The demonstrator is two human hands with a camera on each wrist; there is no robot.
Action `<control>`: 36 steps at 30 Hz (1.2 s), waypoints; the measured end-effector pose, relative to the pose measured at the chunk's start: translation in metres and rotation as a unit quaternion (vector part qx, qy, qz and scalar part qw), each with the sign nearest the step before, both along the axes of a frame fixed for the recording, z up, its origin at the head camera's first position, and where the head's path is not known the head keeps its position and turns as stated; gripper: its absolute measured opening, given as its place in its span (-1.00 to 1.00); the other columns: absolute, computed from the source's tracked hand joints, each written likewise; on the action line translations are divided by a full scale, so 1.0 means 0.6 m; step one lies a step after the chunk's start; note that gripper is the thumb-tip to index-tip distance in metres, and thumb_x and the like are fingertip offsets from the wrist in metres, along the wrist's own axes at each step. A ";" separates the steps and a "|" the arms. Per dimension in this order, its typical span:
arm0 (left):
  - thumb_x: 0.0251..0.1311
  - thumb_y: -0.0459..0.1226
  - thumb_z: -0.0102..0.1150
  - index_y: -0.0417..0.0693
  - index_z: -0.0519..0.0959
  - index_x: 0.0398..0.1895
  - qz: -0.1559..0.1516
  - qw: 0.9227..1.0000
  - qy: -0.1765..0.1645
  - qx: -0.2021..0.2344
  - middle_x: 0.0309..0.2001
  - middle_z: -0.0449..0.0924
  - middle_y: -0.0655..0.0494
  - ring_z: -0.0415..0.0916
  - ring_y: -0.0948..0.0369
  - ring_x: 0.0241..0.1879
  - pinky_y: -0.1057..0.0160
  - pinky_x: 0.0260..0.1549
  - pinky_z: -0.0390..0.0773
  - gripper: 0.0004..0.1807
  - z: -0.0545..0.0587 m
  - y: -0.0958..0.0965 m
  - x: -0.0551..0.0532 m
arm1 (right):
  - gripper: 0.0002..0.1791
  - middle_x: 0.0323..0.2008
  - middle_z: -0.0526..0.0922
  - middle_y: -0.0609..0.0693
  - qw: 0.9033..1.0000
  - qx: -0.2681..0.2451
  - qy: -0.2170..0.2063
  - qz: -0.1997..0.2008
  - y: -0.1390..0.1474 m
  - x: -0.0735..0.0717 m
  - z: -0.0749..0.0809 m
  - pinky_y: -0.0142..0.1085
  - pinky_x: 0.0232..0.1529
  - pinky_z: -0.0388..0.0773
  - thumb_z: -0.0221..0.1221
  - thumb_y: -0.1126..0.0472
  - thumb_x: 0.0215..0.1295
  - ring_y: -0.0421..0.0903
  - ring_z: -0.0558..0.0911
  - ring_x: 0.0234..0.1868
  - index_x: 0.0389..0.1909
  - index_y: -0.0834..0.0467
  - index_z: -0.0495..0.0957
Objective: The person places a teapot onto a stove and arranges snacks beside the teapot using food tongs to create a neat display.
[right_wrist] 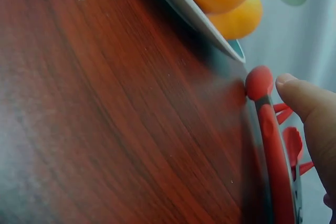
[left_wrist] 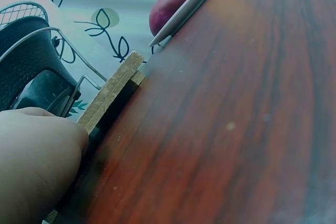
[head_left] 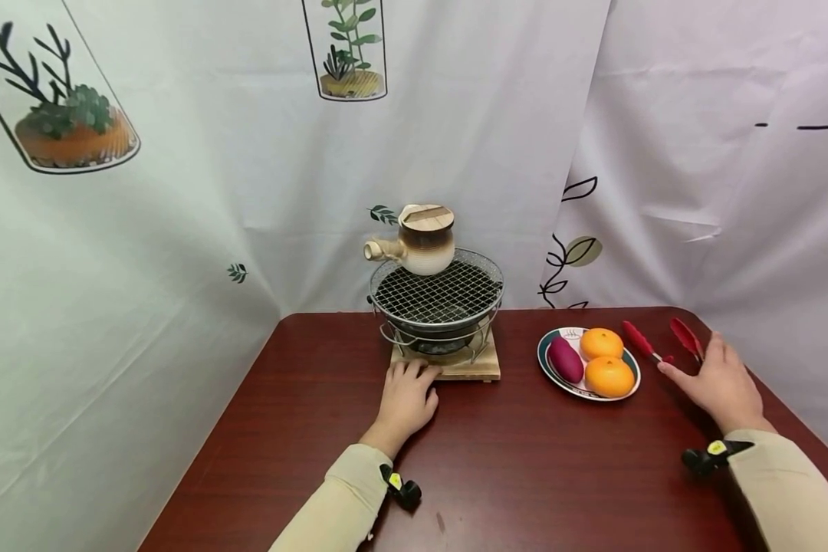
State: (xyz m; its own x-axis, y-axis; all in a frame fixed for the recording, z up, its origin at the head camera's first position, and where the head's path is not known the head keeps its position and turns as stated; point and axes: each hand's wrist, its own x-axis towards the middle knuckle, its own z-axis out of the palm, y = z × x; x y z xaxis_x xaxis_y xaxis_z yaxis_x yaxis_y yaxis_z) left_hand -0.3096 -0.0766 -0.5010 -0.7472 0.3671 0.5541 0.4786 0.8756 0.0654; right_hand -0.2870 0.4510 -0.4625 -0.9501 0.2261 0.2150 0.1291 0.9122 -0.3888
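My left hand (head_left: 407, 400) rests at the front left edge of a wooden board (head_left: 465, 372), fingers loosely extended. On that board stands a round tabletop grill (head_left: 438, 337) with a wire mesh. A small clay pot (head_left: 431, 257) with a wooden lid and a side handle sits on the mesh. Over at the right, my right hand (head_left: 724, 391) is beside a pair of red-tipped tongs (head_left: 638, 340), thumb and fingers spread apart. In the right wrist view the thumb is close to the tongs (right_wrist: 276, 166); whether it touches them I cannot tell.
Between the grill and the tongs is a plate (head_left: 583, 393) with a green rim. It bears two orange citrus fruits (head_left: 609, 376) and a purple oval item (head_left: 566, 360). A white printed curtain (head_left: 497, 153) hangs behind the reddish-brown table (head_left: 524, 468).
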 end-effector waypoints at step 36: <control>0.13 -0.21 0.27 0.15 0.66 0.07 -0.002 1.000 -0.005 0.008 0.07 0.56 0.01 0.42 -0.09 0.02 -0.16 0.10 0.39 -0.61 0.000 0.000 -0.001 | 0.25 -0.01 0.27 0.70 0.993 -0.036 -0.105 -0.025 0.024 -0.012 -0.026 0.34 -0.11 0.47 0.09 -0.42 0.29 0.54 0.46 -0.11 0.27 0.72 -0.09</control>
State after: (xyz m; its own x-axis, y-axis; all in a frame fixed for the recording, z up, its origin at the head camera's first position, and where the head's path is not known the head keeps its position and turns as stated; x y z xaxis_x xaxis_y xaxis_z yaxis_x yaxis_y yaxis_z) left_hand -0.3104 -0.0763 -0.5013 -0.7511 0.3610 0.5528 0.4816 0.8723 0.0848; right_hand -0.2939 0.4654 -0.4780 -0.9596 0.2813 -0.0056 0.2585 0.8736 -0.4123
